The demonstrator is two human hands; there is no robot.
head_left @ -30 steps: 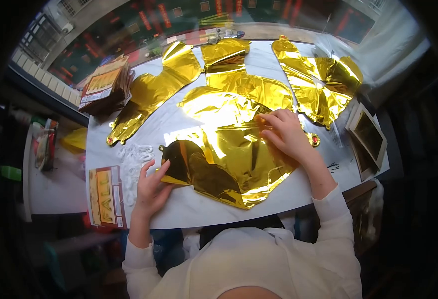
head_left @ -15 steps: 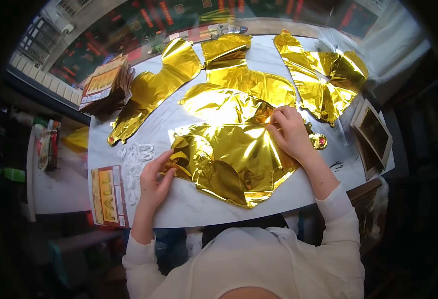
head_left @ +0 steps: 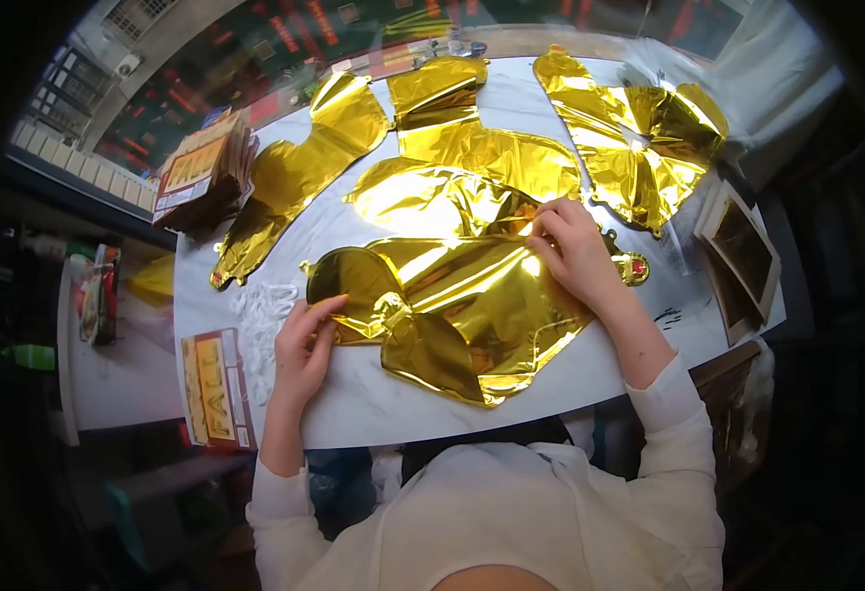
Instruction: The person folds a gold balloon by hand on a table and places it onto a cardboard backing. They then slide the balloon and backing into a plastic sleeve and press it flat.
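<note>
A flat gold foil balloon [head_left: 511, 320] lies across the front of the white marble-patterned table, with a bow-like shape of two lobes at its left part. At the left lobe's edge, my left hand [head_left: 302, 357] has its thumb and curled fingers closed on the foil. My right hand [head_left: 582, 258] pinches the balloon's upper edge on the right. Just beyond lies another crumpled gold foil piece [head_left: 422, 200], partly beneath the front one. A small gold tab with a red spot [head_left: 632, 268] shows beside my right wrist.
More flat gold foil balloons lie behind: a left one [head_left: 289, 182], a middle one [head_left: 491, 153] and a right one [head_left: 639, 158]. A stack of printed packets [head_left: 201, 177], white cords [head_left: 263, 305] and a "FALL" packet [head_left: 218, 389] line the left. Frames [head_left: 737, 251] stand at right.
The folded left lobe of the front balloon has opened out flat toward the left under my left hand. My right hand stays at the upper edge. The view has shifted slightly.
</note>
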